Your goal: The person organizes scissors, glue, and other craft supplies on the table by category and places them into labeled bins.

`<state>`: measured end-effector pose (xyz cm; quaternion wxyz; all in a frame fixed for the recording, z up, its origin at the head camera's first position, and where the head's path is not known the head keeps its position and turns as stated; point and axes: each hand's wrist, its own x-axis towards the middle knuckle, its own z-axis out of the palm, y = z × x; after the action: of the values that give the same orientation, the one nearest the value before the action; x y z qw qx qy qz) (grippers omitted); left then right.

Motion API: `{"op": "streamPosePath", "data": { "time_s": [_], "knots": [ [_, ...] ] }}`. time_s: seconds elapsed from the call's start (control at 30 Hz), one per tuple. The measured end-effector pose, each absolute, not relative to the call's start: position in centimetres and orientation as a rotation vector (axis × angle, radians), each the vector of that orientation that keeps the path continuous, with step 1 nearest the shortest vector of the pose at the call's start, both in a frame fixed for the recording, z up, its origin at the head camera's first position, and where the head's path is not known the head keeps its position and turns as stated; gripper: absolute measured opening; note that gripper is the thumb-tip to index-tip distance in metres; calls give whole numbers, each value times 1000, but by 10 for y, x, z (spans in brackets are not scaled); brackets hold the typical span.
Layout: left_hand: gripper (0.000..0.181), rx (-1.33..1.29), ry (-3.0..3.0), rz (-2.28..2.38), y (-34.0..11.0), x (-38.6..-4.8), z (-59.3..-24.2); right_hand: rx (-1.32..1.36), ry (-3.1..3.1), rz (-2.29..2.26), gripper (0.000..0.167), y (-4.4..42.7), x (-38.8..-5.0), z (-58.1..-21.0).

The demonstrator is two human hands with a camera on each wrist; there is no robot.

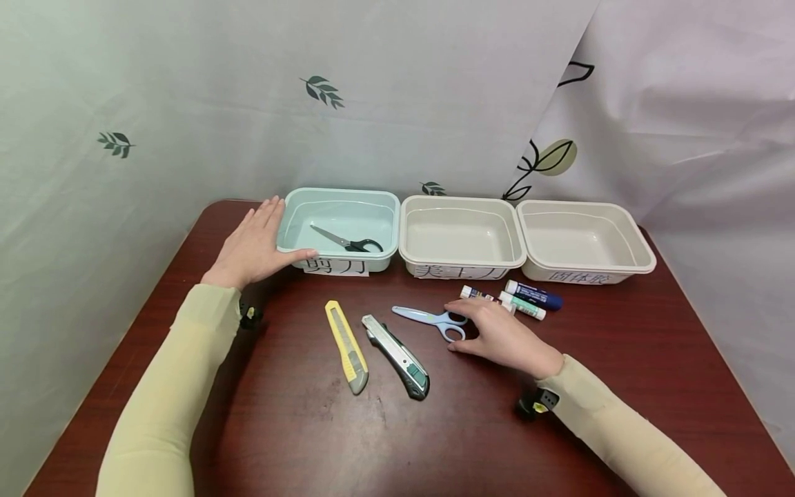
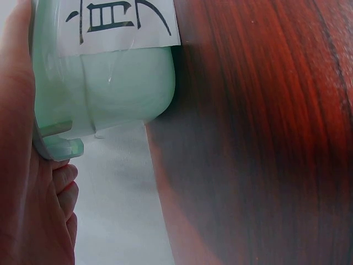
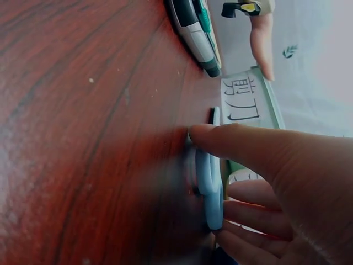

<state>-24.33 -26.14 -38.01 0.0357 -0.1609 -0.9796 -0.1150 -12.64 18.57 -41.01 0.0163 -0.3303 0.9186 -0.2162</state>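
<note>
Light-blue scissors lie on the table, blades pointing left. My right hand has its thumb and fingers bent about the two handle loops. In the right wrist view the thumb meets one side of the handles, and the fingers are at the other side. My left hand rests against the left end of the pale blue-green bin, fingers extended, thumb over its front rim. Black-handled scissors lie inside that bin. A yellow utility knife and a silver-and-black utility knife lie between the hands.
Two beige bins, one in the middle and one at right, stand beside the blue-green one, with handwritten labels on their fronts. Glue sticks lie before them: a dark blue one, a green-and-white one and one partly behind my right hand.
</note>
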Motion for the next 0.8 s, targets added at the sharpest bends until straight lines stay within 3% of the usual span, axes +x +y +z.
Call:
{"op": "streamPosePath", "data": {
  "time_s": [0.8],
  "knots": [
    [120,-495,-3011,-360,-261,-242,-379,-1124,2907,-559,39,180,-129,-407]
  ]
}}
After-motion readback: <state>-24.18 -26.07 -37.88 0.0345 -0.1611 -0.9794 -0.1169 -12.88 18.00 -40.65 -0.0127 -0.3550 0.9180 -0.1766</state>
